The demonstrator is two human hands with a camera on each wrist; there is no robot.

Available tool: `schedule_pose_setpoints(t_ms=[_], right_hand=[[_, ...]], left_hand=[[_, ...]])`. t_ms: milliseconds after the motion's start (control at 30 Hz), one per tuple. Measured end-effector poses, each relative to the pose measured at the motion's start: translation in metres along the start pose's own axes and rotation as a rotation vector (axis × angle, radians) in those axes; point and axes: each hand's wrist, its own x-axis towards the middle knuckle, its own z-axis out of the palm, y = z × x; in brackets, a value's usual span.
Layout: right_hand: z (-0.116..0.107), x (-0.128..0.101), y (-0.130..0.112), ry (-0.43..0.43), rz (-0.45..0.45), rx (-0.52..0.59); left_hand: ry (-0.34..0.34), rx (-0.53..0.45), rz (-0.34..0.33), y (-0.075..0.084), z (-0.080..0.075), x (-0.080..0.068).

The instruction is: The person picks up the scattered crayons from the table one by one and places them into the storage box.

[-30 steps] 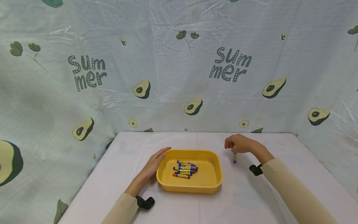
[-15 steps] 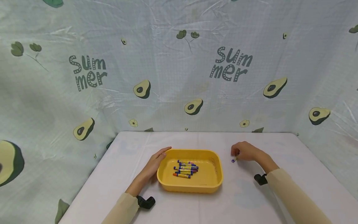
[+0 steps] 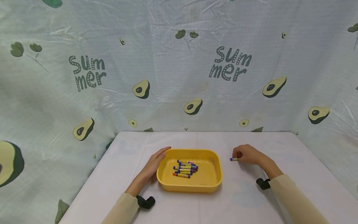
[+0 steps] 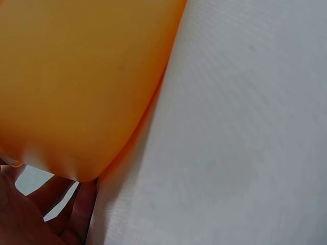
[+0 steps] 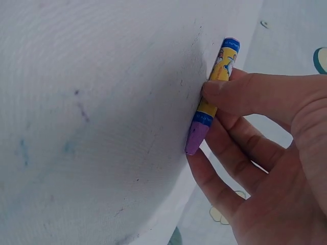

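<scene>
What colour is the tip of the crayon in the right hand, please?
Purple, on the crayon pinched by the right hand; the right wrist view shows it best.

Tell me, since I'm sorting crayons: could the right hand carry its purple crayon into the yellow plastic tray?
Probably yes. The right hand already pinches the purple crayon, and bare white table lies between it and the open yellow plastic tray.

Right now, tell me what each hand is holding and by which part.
The right hand pinches a purple crayon at mid-length on its wrapper, the tip free. The left hand holds nothing; it rests against the yellow tray at its left rim.
</scene>
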Motion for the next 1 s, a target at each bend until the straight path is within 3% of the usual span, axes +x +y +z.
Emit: schedule_pose_setpoints(t_ms=[300, 667, 1000], right_hand=[[-0.006, -0.005, -0.007, 0.009, 0.009, 0.029], [-0.015, -0.005, -0.025, 0.055, -0.119, -0.013], [-0.028, -0.002, -0.053, 0.093, -0.150, -0.039]], left_hand=[[-0.011, -0.021, -0.007, 0.002, 0.000, 0.001], [0.007, -0.023, -0.014, -0.001, 0.001, -0.001], [0.003, 0.017, -0.008, -0.002, 0.001, 0.000]])
